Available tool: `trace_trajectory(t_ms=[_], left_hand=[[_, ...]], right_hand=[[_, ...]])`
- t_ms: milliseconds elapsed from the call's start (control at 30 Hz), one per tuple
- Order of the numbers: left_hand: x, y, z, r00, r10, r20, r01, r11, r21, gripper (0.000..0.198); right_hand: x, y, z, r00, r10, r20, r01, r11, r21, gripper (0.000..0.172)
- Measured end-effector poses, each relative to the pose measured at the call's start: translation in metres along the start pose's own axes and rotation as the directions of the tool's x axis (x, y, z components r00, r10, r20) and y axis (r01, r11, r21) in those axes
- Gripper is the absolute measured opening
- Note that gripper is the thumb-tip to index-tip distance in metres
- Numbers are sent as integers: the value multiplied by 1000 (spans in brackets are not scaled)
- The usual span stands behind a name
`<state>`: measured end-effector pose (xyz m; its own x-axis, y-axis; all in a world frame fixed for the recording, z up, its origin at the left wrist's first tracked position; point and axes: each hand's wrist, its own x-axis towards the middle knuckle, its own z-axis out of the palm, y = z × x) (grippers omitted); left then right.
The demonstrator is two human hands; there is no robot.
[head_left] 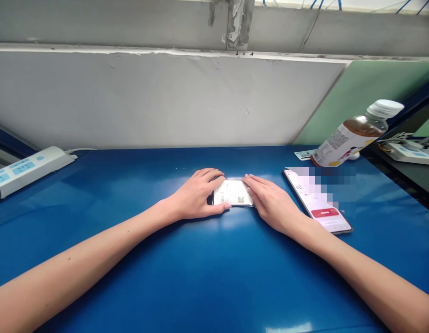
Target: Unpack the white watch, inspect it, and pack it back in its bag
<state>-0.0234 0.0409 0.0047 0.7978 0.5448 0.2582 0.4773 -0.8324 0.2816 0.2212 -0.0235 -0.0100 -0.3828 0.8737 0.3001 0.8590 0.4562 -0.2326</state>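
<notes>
A small flat rectangular pack with a white printed face and dark edges lies on the blue table; its exact kind I cannot make out. My left hand grips its left end, thumb along the near edge and fingers over the far corner. At the other end, my right hand holds it, its fingers close together and reaching to the far right corner. Both ends of the pack are partly hidden beneath my hands. A lit smartphone lies just right of my right hand, partly pixelated.
Behind the smartphone stands a drink bottle with a white cap, beside a small card. A white power strip sits at the far left, another strip at the right. A grey wall panel closes off the back.
</notes>
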Motion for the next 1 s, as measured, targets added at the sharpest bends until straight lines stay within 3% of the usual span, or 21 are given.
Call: trace_trajectory(t_ms=[200,533,633,767,900,1000], left_hand=[[1,0,-1,999,-29,-19,28,999,-33,52],[2,-2,-1,999,-27,-18,26,999,-46,53],[1,-1,0,1000,-15,-24,14,999,-33,53],[1,1,1,999,-23,-44,23,1000,1,56],[2,3,2,999,-31,-43,32,999,27,57],[2,3,1,999,-38,-29,39,999,31,57]], right_hand=[[0,-5,1,997,75,12,-76,997,26,53],[0,-5,-1,978,207,-2,-198,939,280,44],[-1,-1,1,983,159,-90,-128,951,282,44],[-1,6,1,974,14,-228,9,995,99,37],[0,7,-6,978,-94,-186,98,995,11,30],[-1,3,-9,989,-78,-125,85,995,53,24]])
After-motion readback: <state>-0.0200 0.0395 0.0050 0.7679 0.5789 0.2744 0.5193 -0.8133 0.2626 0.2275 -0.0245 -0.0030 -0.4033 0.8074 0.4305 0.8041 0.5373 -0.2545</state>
